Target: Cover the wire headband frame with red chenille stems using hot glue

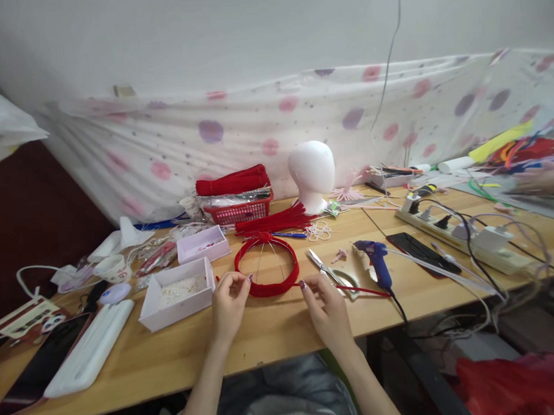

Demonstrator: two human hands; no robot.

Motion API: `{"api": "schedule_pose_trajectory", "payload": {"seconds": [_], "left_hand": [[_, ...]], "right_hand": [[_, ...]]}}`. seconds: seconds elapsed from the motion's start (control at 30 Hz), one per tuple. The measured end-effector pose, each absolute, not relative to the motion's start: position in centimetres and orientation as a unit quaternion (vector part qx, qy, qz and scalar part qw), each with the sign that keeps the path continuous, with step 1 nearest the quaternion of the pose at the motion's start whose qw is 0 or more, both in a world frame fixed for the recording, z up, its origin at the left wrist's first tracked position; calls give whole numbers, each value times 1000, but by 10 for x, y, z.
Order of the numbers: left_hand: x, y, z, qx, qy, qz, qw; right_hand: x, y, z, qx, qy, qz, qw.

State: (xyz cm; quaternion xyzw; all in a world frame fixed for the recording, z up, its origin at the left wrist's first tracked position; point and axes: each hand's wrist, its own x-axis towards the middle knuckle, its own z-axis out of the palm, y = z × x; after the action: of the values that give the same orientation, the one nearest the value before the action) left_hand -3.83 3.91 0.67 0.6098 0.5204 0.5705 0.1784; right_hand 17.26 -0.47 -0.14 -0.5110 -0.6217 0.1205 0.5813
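Observation:
A fuzzy red hoop (290, 276) lies on the table before me, with thin wires crossing its middle and a red knot at its far side. At its near left edge, my left hand (230, 302) is closed in a pinch, a short red tip showing just beyond the fingers. My right hand (326, 308) pinches a red pipe cleaner (365, 290) at the hoop's near right; its free length sticks out to the right. Scissors (328, 267) lie partly open beyond that hand. Farther right rests a blue glue gun (375, 261).
White boxes, one with beads (146, 317), stand left. Behind are a red basket (240, 212), a bundle of red pipe cleaners (277, 221) and a white foam head (312, 169). A phone (421, 254) and power strip (462, 236) lie right. Another person's hand (540, 182) is at far right.

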Motion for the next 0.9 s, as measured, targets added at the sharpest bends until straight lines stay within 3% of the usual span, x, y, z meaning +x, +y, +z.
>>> {"api": "schedule_pose_trajectory", "payload": {"seconds": [0.37, 0.9], "left_hand": [[-25, 53, 10, 678, 501, 529, 100], [-26, 50, -3, 693, 509, 509, 37]], "right_hand": [[166, 7, -14, -500, -653, 9, 569], [161, 5, -12, -482, -675, -16, 558]]}}
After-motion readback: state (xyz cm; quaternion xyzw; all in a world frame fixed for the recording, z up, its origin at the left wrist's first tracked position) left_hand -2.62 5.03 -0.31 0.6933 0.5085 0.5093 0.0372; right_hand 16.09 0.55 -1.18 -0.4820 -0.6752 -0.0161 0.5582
